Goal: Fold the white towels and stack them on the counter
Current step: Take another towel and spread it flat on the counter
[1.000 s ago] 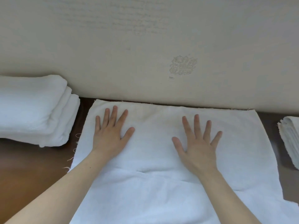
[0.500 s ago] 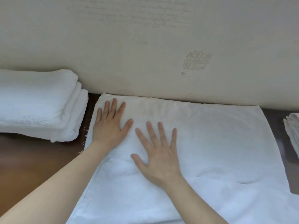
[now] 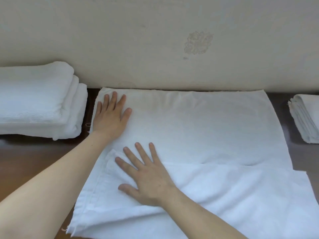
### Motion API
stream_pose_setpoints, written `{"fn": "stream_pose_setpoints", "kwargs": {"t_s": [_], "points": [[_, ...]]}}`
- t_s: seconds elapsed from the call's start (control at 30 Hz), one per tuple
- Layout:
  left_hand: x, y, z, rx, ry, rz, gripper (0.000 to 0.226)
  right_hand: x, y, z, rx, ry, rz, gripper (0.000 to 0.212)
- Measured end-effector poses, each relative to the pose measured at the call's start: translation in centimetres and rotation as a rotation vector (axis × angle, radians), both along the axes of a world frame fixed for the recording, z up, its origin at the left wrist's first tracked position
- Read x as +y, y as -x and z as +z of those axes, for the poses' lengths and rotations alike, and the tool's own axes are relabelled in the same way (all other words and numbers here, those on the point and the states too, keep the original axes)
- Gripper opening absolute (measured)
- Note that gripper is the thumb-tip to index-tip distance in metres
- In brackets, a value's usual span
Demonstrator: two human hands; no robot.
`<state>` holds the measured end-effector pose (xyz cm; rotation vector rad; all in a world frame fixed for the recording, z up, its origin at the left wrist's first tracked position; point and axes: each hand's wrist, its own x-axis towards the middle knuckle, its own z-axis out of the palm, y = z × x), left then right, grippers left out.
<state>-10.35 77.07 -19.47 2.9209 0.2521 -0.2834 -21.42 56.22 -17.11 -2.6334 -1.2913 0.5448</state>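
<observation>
A white towel (image 3: 198, 131) lies flat on the brown counter (image 3: 34, 157), its far edge along the wall (image 3: 155, 40) at 12 o'clock. It is soft and faintly creased, with a fold edge across its near half and a fraying left hem. The left hand (image 3: 110, 116) presses flat at its 10 o'clock corner, fingers straight. The right hand (image 3: 148, 175) lies flat at 8 o'clock, fingers splayed wide. A folded stack (image 3: 38, 100) sits at 9 o'clock, a thinner pile (image 3: 305, 118) at 3 o'clock
</observation>
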Motion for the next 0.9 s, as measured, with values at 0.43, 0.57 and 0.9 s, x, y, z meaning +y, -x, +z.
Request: {"fn": "stream_pose_setpoints", "kwargs": {"t_s": [0.43,0.57,0.9], "points": [[-6.9,15.8,3.7,-0.166,0.138,-0.261,0.065,-23.0,-2.1,1.5,-0.091,0.053,-0.647,0.071],[-7.9,16.0,3.9,-0.242,0.005,-0.204,0.066,-27.4,-0.5,1.3,-0.141,0.115,-0.696,0.073],[-5.7,17.7,5.6,-0.373,0.121,-0.305,0.055,-27.1,2.0,2.9,-0.52,0.096,-0.735,0.055]]}}
